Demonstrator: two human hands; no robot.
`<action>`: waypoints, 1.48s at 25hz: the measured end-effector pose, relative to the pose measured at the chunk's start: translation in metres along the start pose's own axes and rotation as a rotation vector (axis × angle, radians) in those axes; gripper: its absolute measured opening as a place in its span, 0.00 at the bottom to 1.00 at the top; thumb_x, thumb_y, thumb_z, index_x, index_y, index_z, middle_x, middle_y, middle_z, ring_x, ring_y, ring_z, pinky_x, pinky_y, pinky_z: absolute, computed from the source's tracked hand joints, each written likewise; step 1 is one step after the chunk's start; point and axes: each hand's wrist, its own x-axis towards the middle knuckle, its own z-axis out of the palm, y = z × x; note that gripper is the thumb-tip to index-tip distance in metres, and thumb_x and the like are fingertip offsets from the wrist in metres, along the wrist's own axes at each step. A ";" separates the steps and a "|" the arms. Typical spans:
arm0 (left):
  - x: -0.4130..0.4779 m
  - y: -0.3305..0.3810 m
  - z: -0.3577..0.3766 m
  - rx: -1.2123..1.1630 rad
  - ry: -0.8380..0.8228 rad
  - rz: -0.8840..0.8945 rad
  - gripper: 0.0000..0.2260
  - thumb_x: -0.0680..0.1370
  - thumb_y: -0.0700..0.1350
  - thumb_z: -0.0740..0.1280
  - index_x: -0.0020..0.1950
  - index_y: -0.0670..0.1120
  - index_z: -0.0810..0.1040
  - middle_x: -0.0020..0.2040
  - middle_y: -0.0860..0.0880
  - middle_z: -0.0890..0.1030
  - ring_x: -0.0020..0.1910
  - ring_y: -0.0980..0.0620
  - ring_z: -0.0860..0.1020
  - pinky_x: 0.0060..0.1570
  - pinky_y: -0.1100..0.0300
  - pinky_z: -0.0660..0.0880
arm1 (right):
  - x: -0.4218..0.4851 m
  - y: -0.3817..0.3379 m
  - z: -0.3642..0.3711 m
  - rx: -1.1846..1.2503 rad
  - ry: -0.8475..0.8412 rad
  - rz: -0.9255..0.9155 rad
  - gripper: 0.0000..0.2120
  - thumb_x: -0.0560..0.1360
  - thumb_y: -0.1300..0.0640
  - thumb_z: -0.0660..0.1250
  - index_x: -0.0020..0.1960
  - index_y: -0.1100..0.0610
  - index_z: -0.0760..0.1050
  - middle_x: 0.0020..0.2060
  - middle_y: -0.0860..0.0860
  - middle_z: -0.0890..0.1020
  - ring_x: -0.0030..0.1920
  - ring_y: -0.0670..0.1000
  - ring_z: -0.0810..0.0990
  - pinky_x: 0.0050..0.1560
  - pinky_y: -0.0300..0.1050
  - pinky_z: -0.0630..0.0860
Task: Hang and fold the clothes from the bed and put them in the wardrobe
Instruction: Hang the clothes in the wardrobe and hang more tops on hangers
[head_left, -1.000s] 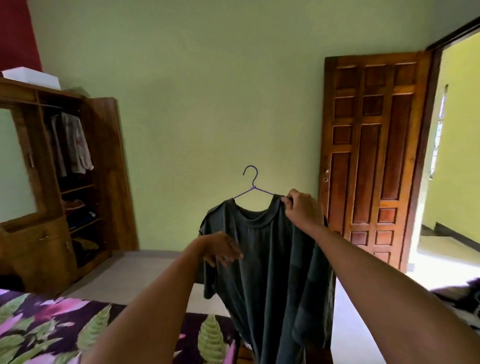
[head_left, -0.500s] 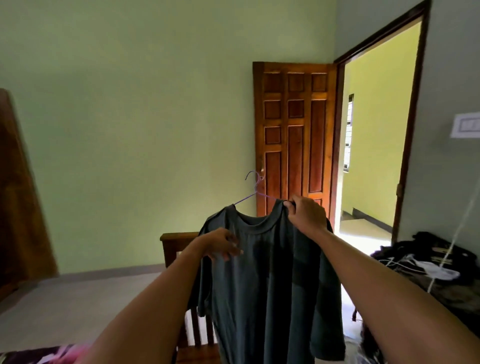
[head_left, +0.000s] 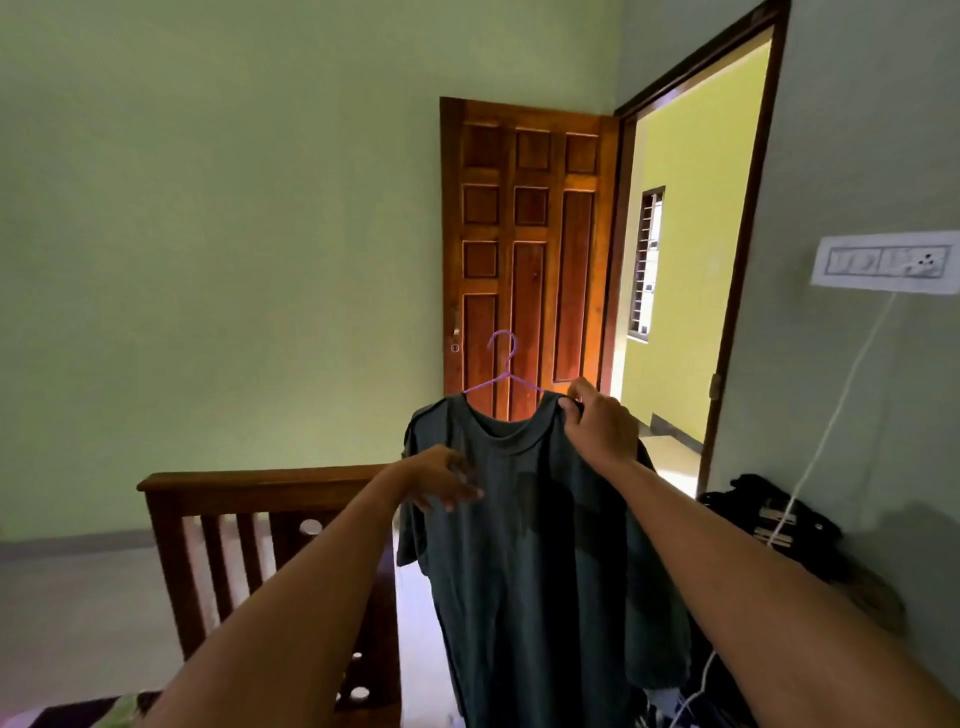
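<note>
2 hands on 1 shirt, and the setup makes sense once you look at who does what. Dark grey t-shirt (head_left: 530, 545) is on the purple wire hanger (head_left: 503, 364), held out in the air dead ahead at 12 o'clock with the hem hanging free. Right hand (head_left: 597, 426) does the carrying: fingers and thumb curled tight, pinching the shirt's shoulder right beside the collar. I'd guess the hanger arm is inside that pinch too, since nothing else holds the thing up. Hook pokes up bare above the neckline, which is what you want for slipping it over a rail. Left hand (head_left: 441, 475) sits at 8 o'clock of the collar on the other shoulder, fingers loose and fairly straight against the fabric, no grip that I can see. Reads to me as smoothing so the sleeve sits right on the wire. Wardrobe isn't in view at all, so I'd say the hanging part is basically done and carrying it to the rail is what's left. Behind the shirt is a wooden door (head_left: 530, 249) at 12, bed footboard (head_left: 260, 480) at 8 o'clock, and a dark heap of stuff (head_left: 779, 525) with a white cable (head_left: 831, 421) at 4 o'clock. Hem could snag there.
</note>
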 end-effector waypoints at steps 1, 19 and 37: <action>0.008 0.004 0.003 0.008 -0.018 -0.007 0.18 0.74 0.46 0.71 0.62 0.43 0.74 0.46 0.48 0.80 0.39 0.54 0.79 0.32 0.62 0.74 | 0.004 0.008 0.002 0.013 -0.021 0.035 0.10 0.81 0.55 0.57 0.60 0.55 0.72 0.43 0.57 0.81 0.45 0.59 0.79 0.41 0.44 0.69; 0.332 0.009 -0.057 -0.055 -0.036 -0.043 0.21 0.76 0.47 0.69 0.66 0.44 0.70 0.59 0.42 0.79 0.50 0.50 0.79 0.53 0.51 0.75 | 0.255 0.143 0.206 0.325 -0.346 0.154 0.22 0.76 0.46 0.66 0.68 0.50 0.72 0.43 0.49 0.80 0.43 0.50 0.77 0.41 0.43 0.71; 0.595 -0.179 -0.253 -0.095 0.366 -0.394 0.12 0.74 0.49 0.70 0.56 0.48 0.78 0.43 0.52 0.81 0.36 0.58 0.78 0.36 0.63 0.71 | 0.560 0.034 0.562 0.623 -0.665 -0.192 0.23 0.69 0.44 0.73 0.63 0.44 0.76 0.62 0.46 0.78 0.64 0.51 0.75 0.61 0.47 0.73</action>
